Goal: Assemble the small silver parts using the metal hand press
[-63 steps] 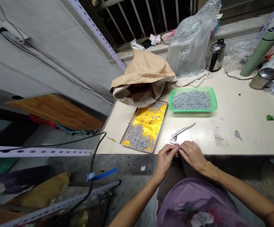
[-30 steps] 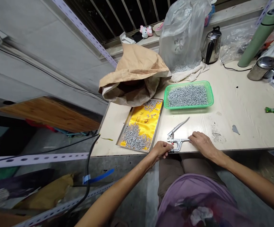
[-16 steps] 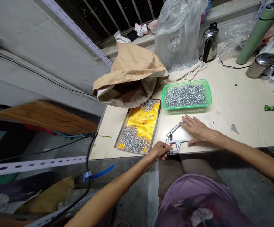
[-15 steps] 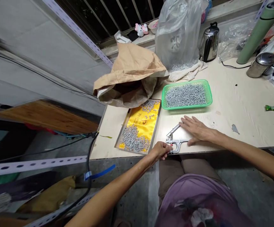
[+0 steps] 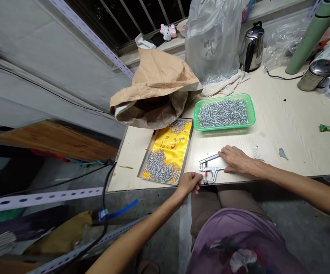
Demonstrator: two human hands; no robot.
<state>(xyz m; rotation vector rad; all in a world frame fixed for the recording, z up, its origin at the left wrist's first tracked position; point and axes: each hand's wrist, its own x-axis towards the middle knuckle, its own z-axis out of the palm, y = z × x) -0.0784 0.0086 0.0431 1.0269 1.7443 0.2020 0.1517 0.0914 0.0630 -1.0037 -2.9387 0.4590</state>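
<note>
Near the table's front edge lie silver snap-fastener pliers (image 5: 214, 169), jaw end to the left. My right hand (image 5: 235, 160) closes around the ends of both handles. Just left of the jaws, my left hand (image 5: 191, 182) has thumb and fingers pinched together; anything between them is too small to make out. A shallow tray (image 5: 185, 163) with a yellow lining stands beyond my left hand, with small silvery metal pieces (image 5: 161, 167) in two heaps on it. Behind the pliers, a green plastic basket (image 5: 224, 128) holds many similar pieces.
An open brown paper bag (image 5: 159, 83) slumps behind the tray. Farther back stand a clear plastic bag (image 5: 212, 45), a steel kettle (image 5: 253, 49), a steel cup (image 5: 314, 76) and a green flask (image 5: 310, 42). Several green-wrapped sweets (image 5: 327, 128) lie at the right.
My right hand has squeezed the handles closer together, the upper one swinging down. My left hand has drawn slightly left, away from the jaws.
</note>
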